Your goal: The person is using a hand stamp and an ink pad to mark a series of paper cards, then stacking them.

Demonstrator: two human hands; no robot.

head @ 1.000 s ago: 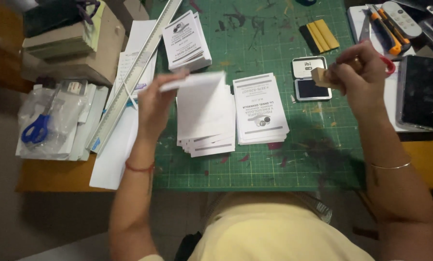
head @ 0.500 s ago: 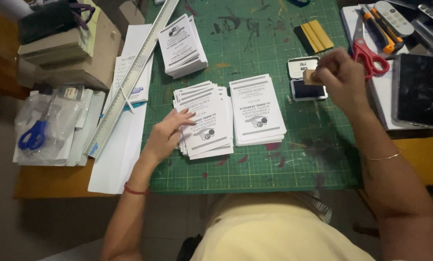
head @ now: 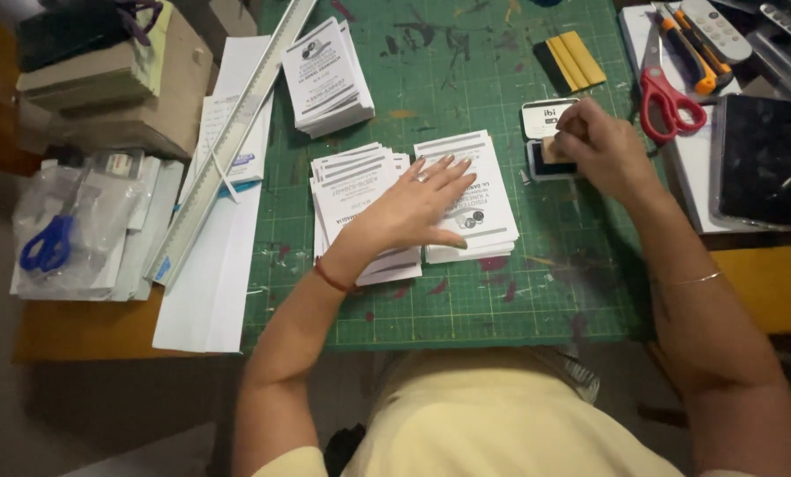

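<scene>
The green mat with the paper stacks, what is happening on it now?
A person sits at a green cutting mat. The left hand lies flat across two stacks of printed slips, reaching onto the right stack. The right hand presses a small stamp onto an ink pad. A third stack lies further up the mat, beside a long ruler. Red scissors lie to the right.

Free: green cutting mat [head: 501, 305], near strip, bare. Obstacles: card stacks [head: 360, 208] mid-mat; metal ruler [head: 227, 150] left; ink pad [head: 545, 132], red scissors [head: 665, 93], phone [head: 757, 159] right.
</scene>
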